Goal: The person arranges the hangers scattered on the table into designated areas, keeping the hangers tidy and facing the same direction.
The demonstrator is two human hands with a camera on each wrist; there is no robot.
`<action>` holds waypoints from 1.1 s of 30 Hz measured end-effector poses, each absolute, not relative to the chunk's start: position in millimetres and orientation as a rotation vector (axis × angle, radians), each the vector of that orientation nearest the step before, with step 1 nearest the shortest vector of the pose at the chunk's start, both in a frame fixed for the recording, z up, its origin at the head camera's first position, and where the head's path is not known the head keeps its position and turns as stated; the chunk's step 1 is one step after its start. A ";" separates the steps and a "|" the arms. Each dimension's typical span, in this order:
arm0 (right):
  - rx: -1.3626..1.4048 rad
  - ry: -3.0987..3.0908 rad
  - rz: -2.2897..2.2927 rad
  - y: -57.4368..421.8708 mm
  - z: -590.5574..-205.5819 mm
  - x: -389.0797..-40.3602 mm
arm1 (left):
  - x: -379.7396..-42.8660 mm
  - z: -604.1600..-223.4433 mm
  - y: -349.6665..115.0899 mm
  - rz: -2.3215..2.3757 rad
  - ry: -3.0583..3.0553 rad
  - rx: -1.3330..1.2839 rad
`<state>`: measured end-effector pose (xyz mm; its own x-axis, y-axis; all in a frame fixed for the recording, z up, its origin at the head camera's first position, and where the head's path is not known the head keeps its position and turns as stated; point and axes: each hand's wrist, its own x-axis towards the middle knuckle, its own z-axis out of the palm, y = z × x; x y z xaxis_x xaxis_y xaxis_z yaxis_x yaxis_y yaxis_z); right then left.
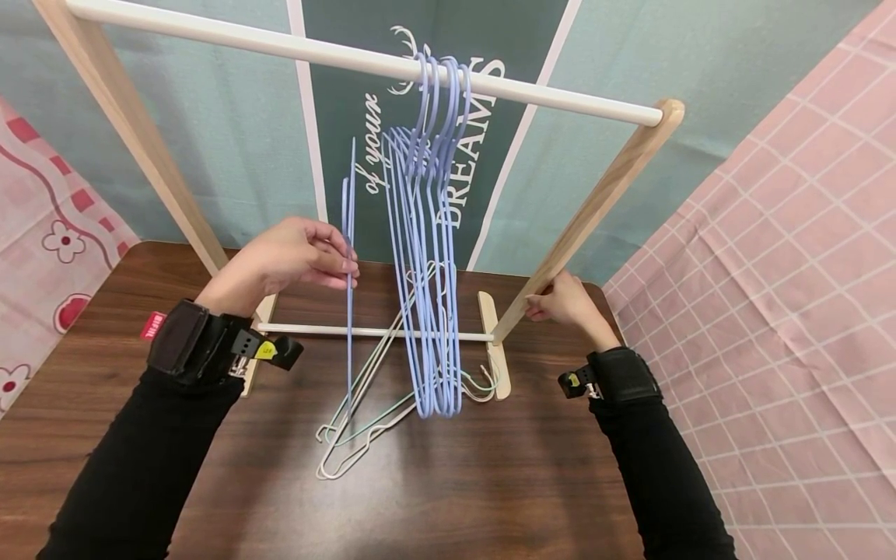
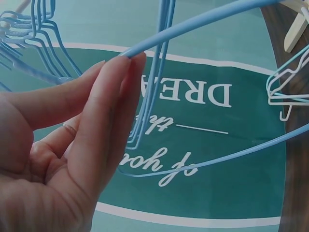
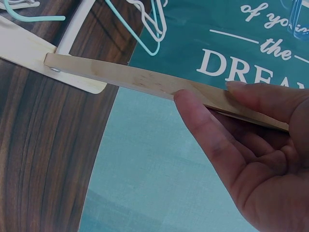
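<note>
My left hand pinches a blue clothes hanger between thumb and fingers. Seen nearly edge-on in the head view, this hanger is below the white rail and apart from it. In the left wrist view, the fingertips hold its blue bar. To its right, several blue hangers hang bunched by their hooks on the rail. My right hand grips the rack's right wooden post low down. Thumb and fingers lie on either side of that post in the right wrist view.
Several white and mint-green hangers lie crossed on the brown table under the rack, around its lower white bar. A wooden foot supports the right post. Patterned cloths stand behind and at both sides.
</note>
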<state>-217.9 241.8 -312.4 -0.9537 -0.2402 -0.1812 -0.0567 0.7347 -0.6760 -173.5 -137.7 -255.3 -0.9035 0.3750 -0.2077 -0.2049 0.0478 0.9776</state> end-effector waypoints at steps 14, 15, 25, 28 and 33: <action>-0.235 2.684 -1.017 241.5 -311.5 -217.9 | -173.3 -242.2 -133.4 1.925 1.953 0.191; -0.234 2.681 -1.021 241.5 -311.7 -217.9 | -173.3 -241.6 -133.0 1.924 1.959 0.193; -0.237 2.691 -1.020 241.4 -312.7 -217.7 | -173.5 -232.9 -128.8 1.907 1.992 0.192; -0.238 2.694 -1.018 241.4 -312.5 -217.5 | -173.3 -229.9 -127.8 1.913 1.985 0.194; -0.248 2.700 -1.010 241.5 -312.2 -217.1 | -172.6 -226.8 -126.2 1.922 1.984 0.204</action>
<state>-217.1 241.5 -312.2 -0.9549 -0.2432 -0.1703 -0.0718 0.7458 -0.6623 -172.6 -126.2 -226.8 -0.9211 0.3540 -0.1619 -0.1505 0.0596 0.9868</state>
